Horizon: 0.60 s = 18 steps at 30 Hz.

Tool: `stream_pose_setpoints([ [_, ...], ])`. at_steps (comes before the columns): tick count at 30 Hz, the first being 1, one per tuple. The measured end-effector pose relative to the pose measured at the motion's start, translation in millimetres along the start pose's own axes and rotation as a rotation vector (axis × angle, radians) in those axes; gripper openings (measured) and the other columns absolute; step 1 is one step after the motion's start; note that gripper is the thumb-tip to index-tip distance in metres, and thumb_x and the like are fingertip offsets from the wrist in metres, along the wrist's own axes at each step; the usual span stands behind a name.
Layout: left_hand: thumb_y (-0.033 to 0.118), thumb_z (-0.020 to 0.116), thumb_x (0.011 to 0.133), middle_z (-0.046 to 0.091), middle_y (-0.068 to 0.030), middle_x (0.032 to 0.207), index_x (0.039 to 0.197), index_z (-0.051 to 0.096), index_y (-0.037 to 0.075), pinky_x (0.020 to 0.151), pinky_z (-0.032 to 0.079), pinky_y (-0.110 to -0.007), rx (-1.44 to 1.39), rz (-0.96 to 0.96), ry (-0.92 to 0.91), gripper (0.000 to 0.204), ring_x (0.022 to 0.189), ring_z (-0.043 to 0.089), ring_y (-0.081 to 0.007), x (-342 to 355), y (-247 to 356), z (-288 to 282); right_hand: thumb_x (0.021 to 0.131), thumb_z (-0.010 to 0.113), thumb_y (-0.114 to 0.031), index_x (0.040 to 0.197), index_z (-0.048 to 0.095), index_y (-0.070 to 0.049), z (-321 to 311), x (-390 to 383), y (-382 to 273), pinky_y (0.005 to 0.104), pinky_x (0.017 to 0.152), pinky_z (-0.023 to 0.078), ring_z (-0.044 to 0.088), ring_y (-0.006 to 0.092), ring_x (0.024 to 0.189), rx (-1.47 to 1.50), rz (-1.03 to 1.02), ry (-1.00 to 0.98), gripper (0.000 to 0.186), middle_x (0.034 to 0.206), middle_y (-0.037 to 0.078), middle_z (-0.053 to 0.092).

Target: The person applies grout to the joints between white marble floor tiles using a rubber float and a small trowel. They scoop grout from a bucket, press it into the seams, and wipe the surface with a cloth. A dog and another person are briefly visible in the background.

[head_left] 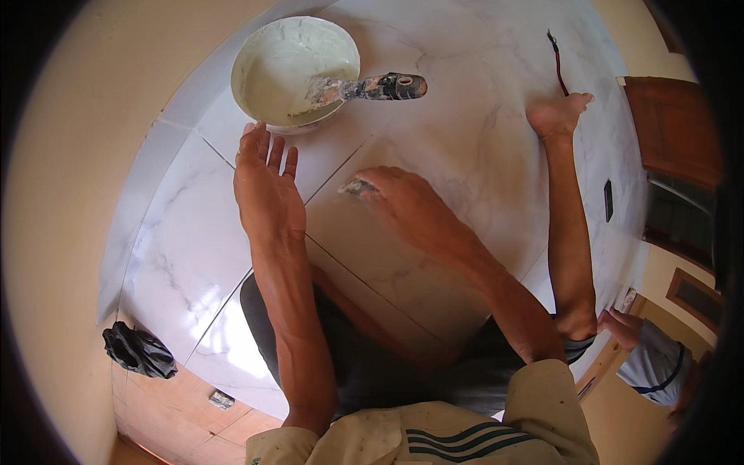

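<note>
A round white tub [242,58] stands on the tiles at the far left, with pale, creamy paste inside. Across its right rim rests a putty knife [387,86], its dark handle spotted with paste and its blade smeared. Just below the tub's near edge is my left hand [267,182], palm partly up and fingers stretched out, holding nothing. To the right of it, my right hand [399,198] is low over a tile joint, fingers closed round a small greyish, paste-smeared piece [355,187]. Most of that piece is hidden by the fingers, so its kind is unclear.
Glossy white marbled tiles [457,147] with dark joints cover the floor. My bare foot [559,116] is stretched out at right. A black plastic bag [139,351] lies lower left by the wall. A dark flat object [608,201] and another person [655,360] are at right.
</note>
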<state>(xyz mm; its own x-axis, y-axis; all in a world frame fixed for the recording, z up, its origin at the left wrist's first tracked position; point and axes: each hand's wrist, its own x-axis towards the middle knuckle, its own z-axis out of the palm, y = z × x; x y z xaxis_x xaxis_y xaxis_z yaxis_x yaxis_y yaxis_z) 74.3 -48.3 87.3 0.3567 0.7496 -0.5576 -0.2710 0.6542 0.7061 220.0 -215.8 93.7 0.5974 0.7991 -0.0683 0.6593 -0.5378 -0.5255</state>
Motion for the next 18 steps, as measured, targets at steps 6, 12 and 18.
stream_pose_setpoints([
  [6, 0.031, 0.060, 0.106, 0.020, -0.0301, 0.168, 0.159, 0.033, -0.003, 0.129, 0.030, -0.048, 0.000, -0.013, -0.089, 0.069, 0.158, 0.026, -0.0411, -3.2, -14.5, 10.6, 0.103, 0.064, -0.012, 0.129, 0.067, 0.000, -102.8, 92.3, 181.2, 0.0476, 0.086, 0.059, 0.075, 0.0404, 0.094, -0.262, 0.178, 0.322, 0.029, 0.106, 0.023, 0.078],
  [12, 0.034, 0.057, 0.108, 0.029, -0.0236, 0.169, 0.165, 0.029, -0.002, 0.128, 0.028, -0.046, 0.011, 0.016, -0.043, 0.073, 0.157, 0.029, -0.0373, -2.3, 2.6, 4.9, 0.100, 0.065, -0.001, 0.126, 0.066, -0.001, 7.3, 16.6, 43.9, 0.0466, 0.080, 0.055, 0.070, 0.0370, 0.092, 0.055, -0.256, 0.062, 0.027, 0.102, 0.021, 0.071],
  [18, 0.033, 0.056, 0.107, 0.021, -0.0289, 0.169, 0.165, 0.024, -0.003, 0.130, 0.027, -0.046, 0.010, -0.039, -0.084, 0.075, 0.159, 0.025, -0.0376, -13.8, 0.3, 1.7, 0.103, 0.066, -0.014, 0.126, 0.069, -0.002, -134.5, 108.0, 223.0, 0.0474, 0.084, 0.059, 0.075, 0.0410, 0.098, -0.288, 0.134, 0.405, 0.027, 0.109, 0.025, 0.076],
])
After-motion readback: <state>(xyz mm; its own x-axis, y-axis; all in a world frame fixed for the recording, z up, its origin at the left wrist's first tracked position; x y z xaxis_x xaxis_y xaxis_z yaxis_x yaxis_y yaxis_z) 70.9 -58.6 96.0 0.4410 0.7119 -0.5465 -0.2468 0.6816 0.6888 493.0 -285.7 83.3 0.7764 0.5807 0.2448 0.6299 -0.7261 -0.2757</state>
